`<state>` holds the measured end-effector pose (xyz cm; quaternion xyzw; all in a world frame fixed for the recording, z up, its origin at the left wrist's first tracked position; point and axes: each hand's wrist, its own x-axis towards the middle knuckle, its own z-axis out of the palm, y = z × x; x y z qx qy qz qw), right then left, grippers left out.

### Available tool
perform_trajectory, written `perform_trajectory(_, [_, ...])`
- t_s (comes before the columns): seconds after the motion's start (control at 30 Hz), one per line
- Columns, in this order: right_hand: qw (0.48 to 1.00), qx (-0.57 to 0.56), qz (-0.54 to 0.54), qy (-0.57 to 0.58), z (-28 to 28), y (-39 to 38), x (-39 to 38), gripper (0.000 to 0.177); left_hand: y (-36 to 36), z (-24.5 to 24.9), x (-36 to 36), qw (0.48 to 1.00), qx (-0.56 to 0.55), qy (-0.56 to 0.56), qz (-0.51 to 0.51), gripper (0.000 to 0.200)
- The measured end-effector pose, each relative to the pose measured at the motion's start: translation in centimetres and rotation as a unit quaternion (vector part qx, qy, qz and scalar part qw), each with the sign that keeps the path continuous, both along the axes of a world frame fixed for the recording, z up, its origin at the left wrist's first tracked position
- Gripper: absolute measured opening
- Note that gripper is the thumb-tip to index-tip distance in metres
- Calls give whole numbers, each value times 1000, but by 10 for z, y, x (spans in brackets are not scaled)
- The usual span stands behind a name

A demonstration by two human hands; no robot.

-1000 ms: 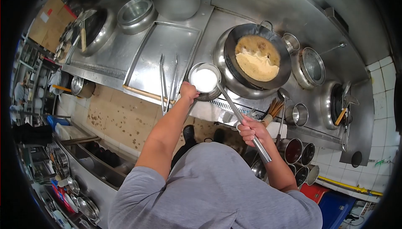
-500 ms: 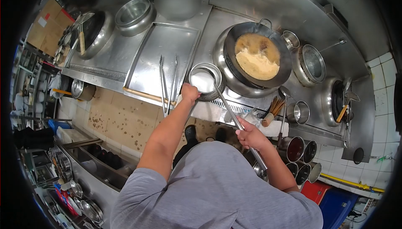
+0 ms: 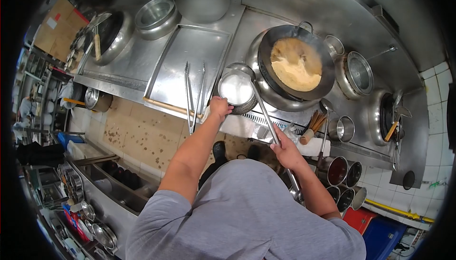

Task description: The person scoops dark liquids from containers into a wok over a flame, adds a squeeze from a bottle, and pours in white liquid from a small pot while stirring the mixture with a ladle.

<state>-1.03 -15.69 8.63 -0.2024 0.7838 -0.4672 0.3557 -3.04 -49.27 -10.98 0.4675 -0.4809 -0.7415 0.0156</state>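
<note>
My left hand (image 3: 220,107) is closed on the near left edge of a round metal pot (image 3: 219,89) with a pale white surface inside. A dark perforated ring shows beneath the pot. Closed around a long metal handle, my right hand (image 3: 288,151) holds what looks like a ladle (image 3: 264,109). Its upper end reaches the pot's right rim, where its exact shape is hard to make out. Right of the pot, a black wok (image 3: 327,77) holds frothy yellow-brown liquid (image 3: 297,70), with some steam above it.
Metal tongs (image 3: 188,98) lie across a flat metal tray (image 3: 166,65) on the left. A bamboo brush (image 3: 311,129), another ladle (image 3: 326,105) and a small metal pot (image 3: 342,128) sit along the counter's front right. Several containers (image 3: 336,170) hang below.
The ladle's upper end has moved from inside the pot to its right rim. The pot appears tilted, showing more of its white inside. The foam pattern in the wok has shifted.
</note>
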Motion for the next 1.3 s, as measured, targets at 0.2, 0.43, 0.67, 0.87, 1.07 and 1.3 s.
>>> perform_trajectory(0.2, [996, 86, 24, -1, 7, -9, 4, 75, 3, 4, 2, 1000, 3, 2, -12, 19])
perform_trajectory(0.43, [973, 69, -39, -218, 0, -10, -1, 79, 1, 6, 3, 1000, 12, -2, -19, 18])
perform_trajectory(0.67, [750, -216, -175, -601, -12, 17, -26, 42, 4, 8, 3, 1000, 16, -3, -10, 17])
perform_trajectory(0.87, [641, -311, -128, -690, -29, 31, -32, 43, 1, 8, 7, 1000, 28, -1, 0, 17])
perform_trajectory(1.07, [607, -316, -137, -716, -20, 40, -33, 35, -1, 3, 9, 999, 33, 1, -2, 18])
perform_trajectory(1.3, [691, -316, -120, -639, 8, 45, -40, 44, 0, 10, 9, 999, 36, -3, -14, 19])
